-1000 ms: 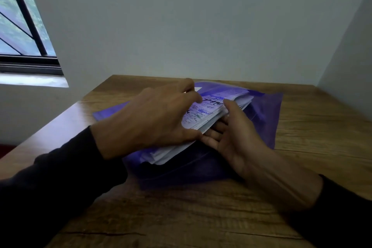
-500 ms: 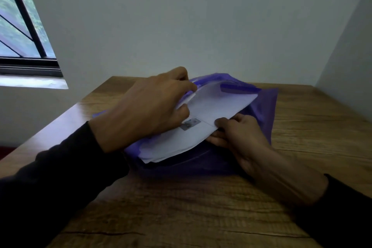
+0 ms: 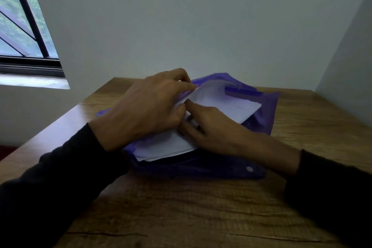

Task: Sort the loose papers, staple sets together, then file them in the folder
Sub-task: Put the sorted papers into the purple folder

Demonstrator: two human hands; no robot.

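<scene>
A purple plastic folder [image 3: 263, 110] lies open on the wooden table [image 3: 181, 207], its snap button [image 3: 249, 168] at the near right corner. A stack of white papers [image 3: 225, 100] sits partly inside it, the near ends sticking out toward me. My left hand [image 3: 145, 110] grips the left side of the stack and the folder's upper flap, fingers curled over the edge. My right hand [image 3: 211, 129] lies on the papers with its fingers spread and the index finger pointing up against the sheets beside my left thumb. No stapler shows.
White walls close the table in at the back and on the right. A barred window [image 3: 24, 26] with a sill is at the upper left. The table's left edge [image 3: 50, 133] runs diagonally past my left sleeve.
The folder's top flap has lifted and the papers have slid deeper inside. My right hand moved from the stack's right edge up onto the papers, close to my left thumb.
</scene>
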